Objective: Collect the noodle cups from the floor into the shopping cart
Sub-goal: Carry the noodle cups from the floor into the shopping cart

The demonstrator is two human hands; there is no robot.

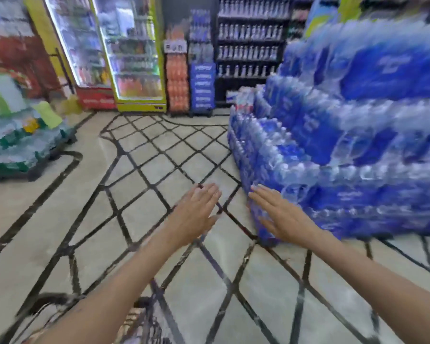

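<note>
Above the tiled floor [139,184], left hand [196,212] and right hand [278,214] reach forward, fingers straight and close together, holding nothing. No noodle cups visible anywhere on the floor; location cannot be told. Shopping cart [144,316] edge sits at bottom, below the left forearm. Frame heavily blurred. Risk: right hand is just beside the stacked water-bottle packs [333,150]; a careless sweep could knock the stack.

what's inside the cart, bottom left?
Only a corner of the shopping cart shows under the left forearm. Something tan and patterned lies inside, too blurred to identify. The arm and frame edge hide the rest.
</note>
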